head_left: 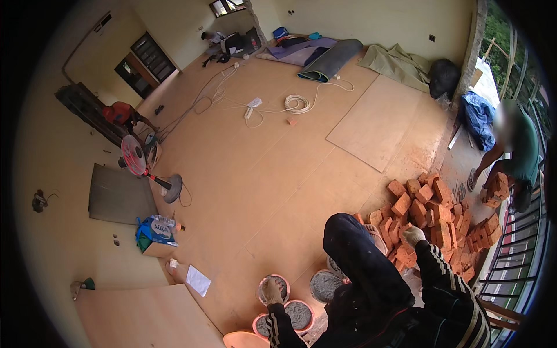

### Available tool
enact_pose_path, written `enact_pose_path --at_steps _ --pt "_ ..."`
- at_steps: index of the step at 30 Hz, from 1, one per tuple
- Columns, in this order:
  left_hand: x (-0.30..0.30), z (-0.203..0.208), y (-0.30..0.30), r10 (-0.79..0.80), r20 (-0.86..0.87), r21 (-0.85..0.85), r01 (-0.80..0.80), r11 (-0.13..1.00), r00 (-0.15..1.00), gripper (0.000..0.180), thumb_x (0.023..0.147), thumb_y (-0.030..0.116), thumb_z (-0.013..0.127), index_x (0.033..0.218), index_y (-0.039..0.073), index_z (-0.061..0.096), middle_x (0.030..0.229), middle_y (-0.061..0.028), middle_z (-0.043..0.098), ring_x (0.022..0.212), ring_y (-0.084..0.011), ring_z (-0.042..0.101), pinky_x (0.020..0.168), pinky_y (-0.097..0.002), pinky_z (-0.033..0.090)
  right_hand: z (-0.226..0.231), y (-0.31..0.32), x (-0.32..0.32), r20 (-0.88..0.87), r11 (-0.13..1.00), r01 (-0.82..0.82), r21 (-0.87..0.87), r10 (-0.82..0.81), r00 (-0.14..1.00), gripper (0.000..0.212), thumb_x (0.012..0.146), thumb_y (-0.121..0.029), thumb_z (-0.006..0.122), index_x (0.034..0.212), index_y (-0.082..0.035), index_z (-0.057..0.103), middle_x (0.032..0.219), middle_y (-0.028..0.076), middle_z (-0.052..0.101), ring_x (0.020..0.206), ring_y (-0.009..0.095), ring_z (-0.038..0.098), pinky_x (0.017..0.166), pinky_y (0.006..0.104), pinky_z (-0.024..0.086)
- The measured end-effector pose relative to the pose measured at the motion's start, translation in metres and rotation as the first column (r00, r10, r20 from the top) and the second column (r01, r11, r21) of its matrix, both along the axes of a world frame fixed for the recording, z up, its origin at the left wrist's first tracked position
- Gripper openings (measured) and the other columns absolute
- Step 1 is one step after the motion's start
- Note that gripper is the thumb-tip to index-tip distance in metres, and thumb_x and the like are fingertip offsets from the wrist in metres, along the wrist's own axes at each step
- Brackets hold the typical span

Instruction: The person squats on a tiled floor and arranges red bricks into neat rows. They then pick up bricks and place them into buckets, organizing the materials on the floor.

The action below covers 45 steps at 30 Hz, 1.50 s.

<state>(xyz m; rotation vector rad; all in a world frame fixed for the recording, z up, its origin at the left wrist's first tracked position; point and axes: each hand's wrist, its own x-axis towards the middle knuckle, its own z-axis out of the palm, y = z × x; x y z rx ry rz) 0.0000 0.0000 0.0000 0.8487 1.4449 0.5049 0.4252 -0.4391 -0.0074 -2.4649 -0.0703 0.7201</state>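
My left hand (271,291) is at an orange bucket (286,282) of grey mortar, its fingers curled over the inside; whatever they grip is too small to make out. Close by are more buckets of wet mortar (298,314), one of them (326,286) standing beside my bent leg. My right hand (413,235) reaches to a heap of red-orange bricks (442,210) on my right. Its fingers look closed against the bricks, and what is in them cannot be made out.
A person in green (525,142) bends over at the right, holding bricks (496,189) near a black railing (516,255). Another person in red (119,113) crouches by the left wall. A standing fan (134,155), coiled cable (297,104) and flat board (377,124) are on the floor.
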Motion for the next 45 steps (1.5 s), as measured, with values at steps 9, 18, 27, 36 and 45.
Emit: enact_pose_path --at_steps 9,18,27,36,45 --pt "0.028 -0.113 -0.114 -0.350 0.077 -0.560 0.331 0.760 0.934 0.020 0.095 0.023 0.056 0.110 0.011 0.062 0.096 -0.0088 0.068 0.077 -0.0262 0.068 0.062 -0.0396 0.055 -0.124 -0.055 -0.040 -0.721 0.881 -0.215 -0.421 -0.181 0.669 0.052 0.101 -0.046 0.051 0.124 -0.003 0.067 0.126 0.013 0.070 0.115 0.028 0.067 0.096 0.0400 0.050" --pt "0.020 -0.023 -0.017 -0.750 -0.639 -0.402 0.905 0.137 -0.171 0.022 0.091 0.024 0.057 0.103 0.010 0.070 0.098 -0.0124 0.072 0.087 -0.0303 0.070 0.075 -0.0453 0.055 -0.056 0.205 0.071 -0.219 0.807 -0.560 -0.187 0.522 0.825 0.029 0.095 -0.019 0.052 0.110 -0.001 0.070 0.105 0.021 0.072 0.101 0.035 0.069 0.088 0.0427 0.055" --pt "0.328 0.125 0.274 -0.078 -0.020 0.053 0.079 0.995 0.997 0.021 0.098 0.022 0.061 0.104 0.002 0.058 0.084 -0.0099 0.064 0.066 -0.0163 0.061 0.065 -0.0305 0.056 0.126 0.435 0.136 -0.707 0.915 0.167 0.367 0.158 0.689 0.022 0.098 -0.016 0.055 0.106 0.000 0.066 0.078 0.013 0.069 0.060 0.026 0.067 0.054 0.0371 0.057" --pt "0.446 0.035 0.349 -0.606 -0.274 -0.367 0.501 0.784 0.747 0.033 0.099 0.040 0.054 0.092 0.008 0.057 0.076 -0.0047 0.054 0.056 -0.0194 0.050 0.059 -0.0400 0.056 0.098 0.225 0.101 -0.321 0.614 0.723 -0.318 -0.787 0.527 0.045 0.104 -0.041 0.046 0.106 -0.003 0.070 0.082 0.018 0.071 0.072 0.030 0.072 0.063 0.0440 0.058" --pt "0.529 0.055 0.494 -0.867 -0.476 -0.377 0.857 0.351 0.145 0.024 0.093 0.028 0.058 0.077 0.011 0.061 0.059 -0.0025 0.054 0.044 -0.0183 0.051 0.045 -0.0371 0.047 0.179 0.330 -0.060 0.016 0.153 0.985 0.080 -0.988 0.152 0.061 0.104 -0.048 0.050 0.072 0.003 0.064 0.057 0.016 0.063 0.050 0.029 0.065 0.055 0.0425 0.053"
